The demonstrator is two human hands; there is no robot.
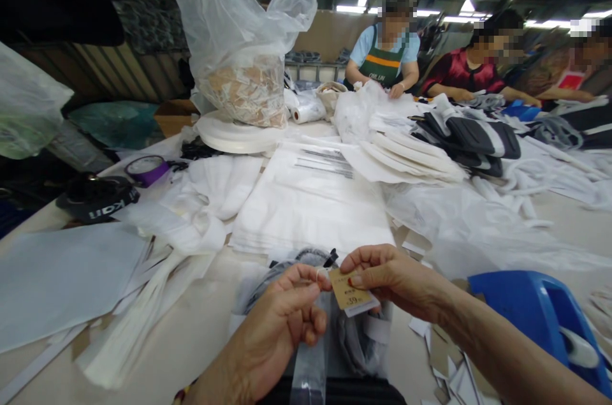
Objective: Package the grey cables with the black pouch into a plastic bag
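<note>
In the head view a tan hang tag (351, 290), printed with "39", is pinched in my right hand (392, 277); a white card lies behind it. The fingers of my left hand (287, 309) close on the thin white tag string (321, 272) just beside the tag. Below both hands sits a grey and black fabric item (356, 338), bundled up, with clear plastic around it and a clear strip down its middle. A small black piece (330, 257) sticks up from its far edge.
Beyond my hands lies a stack of white plastic bags (310, 201). A blue plastic container (530, 316) stands at right, near scattered paper tags (449, 360). Purple tape (148, 170) and white sheets (62, 277) lie left. Several co-workers (387, 54) work across the table.
</note>
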